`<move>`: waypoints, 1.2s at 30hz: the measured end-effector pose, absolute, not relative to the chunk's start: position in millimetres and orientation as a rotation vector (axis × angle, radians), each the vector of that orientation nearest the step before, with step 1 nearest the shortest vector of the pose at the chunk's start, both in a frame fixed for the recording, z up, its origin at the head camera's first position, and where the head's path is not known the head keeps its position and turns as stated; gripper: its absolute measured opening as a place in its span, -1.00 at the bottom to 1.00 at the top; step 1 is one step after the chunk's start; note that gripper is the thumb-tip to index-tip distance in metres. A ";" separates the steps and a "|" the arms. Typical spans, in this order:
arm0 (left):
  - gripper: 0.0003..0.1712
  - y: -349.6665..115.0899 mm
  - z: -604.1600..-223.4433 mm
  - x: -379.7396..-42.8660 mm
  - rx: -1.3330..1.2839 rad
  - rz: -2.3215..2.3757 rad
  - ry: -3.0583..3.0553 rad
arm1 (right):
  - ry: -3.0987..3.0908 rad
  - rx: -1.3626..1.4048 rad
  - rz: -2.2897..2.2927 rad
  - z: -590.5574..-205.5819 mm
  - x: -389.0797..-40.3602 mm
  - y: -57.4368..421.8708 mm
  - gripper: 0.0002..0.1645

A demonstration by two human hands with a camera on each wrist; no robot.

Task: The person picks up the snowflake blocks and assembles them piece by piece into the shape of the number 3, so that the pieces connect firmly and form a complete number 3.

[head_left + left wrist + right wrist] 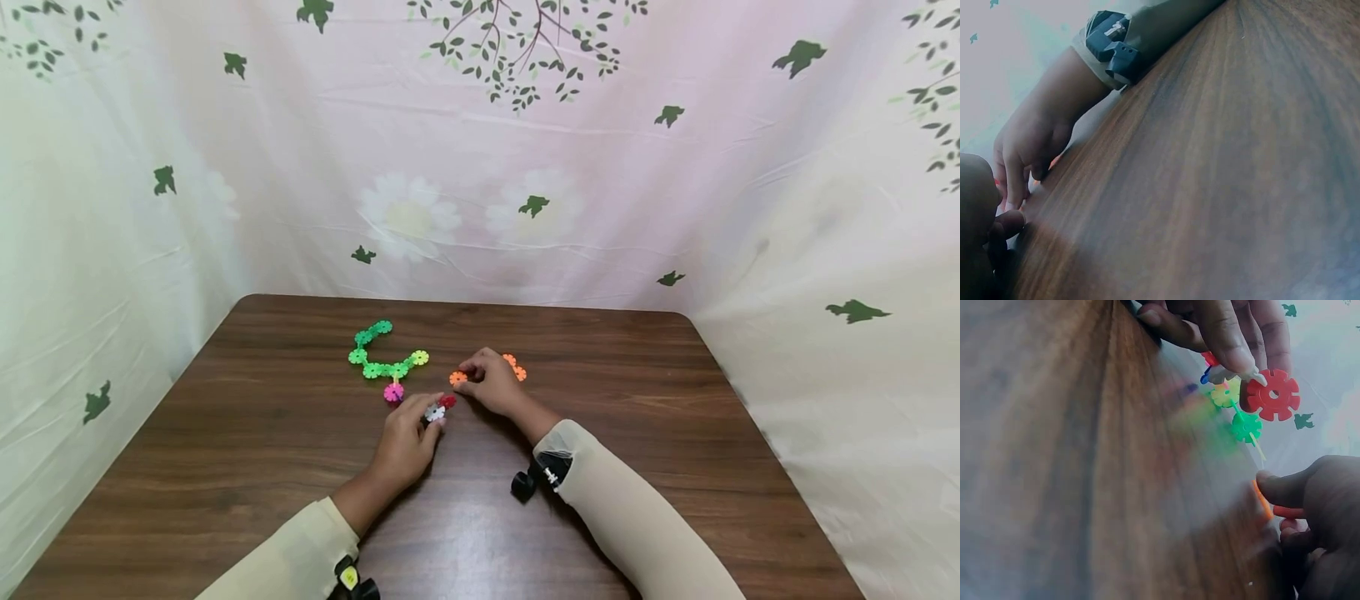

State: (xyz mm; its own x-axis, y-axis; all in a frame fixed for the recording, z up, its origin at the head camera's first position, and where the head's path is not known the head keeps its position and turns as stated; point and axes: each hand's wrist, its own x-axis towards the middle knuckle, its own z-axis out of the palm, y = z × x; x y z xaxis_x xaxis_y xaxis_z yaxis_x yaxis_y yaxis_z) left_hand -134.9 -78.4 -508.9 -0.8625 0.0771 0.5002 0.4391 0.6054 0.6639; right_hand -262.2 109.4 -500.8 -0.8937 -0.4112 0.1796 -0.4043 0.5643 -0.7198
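Observation:
In the head view, my left hand (403, 443) pinches a white notched flower disc (435, 413) with a red disc (1274, 395) joined to it. Just to the right, my right hand (491, 385) pinches an orange flower disc (458, 378) between thumb and fingers, low over the table. More orange discs (520, 373) show past the far side of that hand; whether they join the pinched one is hidden. The right wrist view has the red disc facing the camera beside the left fingertips. A bit of blue also shows there by the left hand.
A curved chain of green discs (372, 370) lies on the brown wooden table (247, 433), left of the hands. At its right end is a yellow disc (420, 357), and a pink disc (393, 392) hangs off its near side. Patterned cloth (465, 275) surrounds the table's back and sides.

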 end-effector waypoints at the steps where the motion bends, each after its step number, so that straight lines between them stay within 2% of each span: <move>1: -0.55 -78.4 -508.7 -135.2 -0.414 -1.147 -2.408 | 2.769 -0.724 -1.260 -499.7 -263.0 109.1 -0.67; 13: -0.59 -79.6 -505.2 -134.5 -0.388 -1.173 -2.420 | 2.742 -0.712 -1.229 -493.6 -262.1 108.1 -0.80; 25: -0.57 -80.8 -506.0 -135.8 -0.376 -1.157 -2.428 | 2.631 -0.748 -1.427 -496.2 -255.8 110.8 -0.75; 36: -0.56 -80.5 -505.7 -135.1 -0.377 -1.159 -2.433 | 2.624 -0.742 -1.402 -497.4 -247.2 116.6 -0.59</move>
State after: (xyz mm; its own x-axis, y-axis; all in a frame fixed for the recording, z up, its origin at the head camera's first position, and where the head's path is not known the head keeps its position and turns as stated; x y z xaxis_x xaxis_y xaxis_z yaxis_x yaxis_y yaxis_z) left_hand -135.1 -80.5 -505.7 -0.8763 0.0632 0.4777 0.4108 0.6161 0.6720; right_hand -247.2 116.6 -497.4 -0.8802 -0.4481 0.1561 -0.3789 0.4656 -0.7998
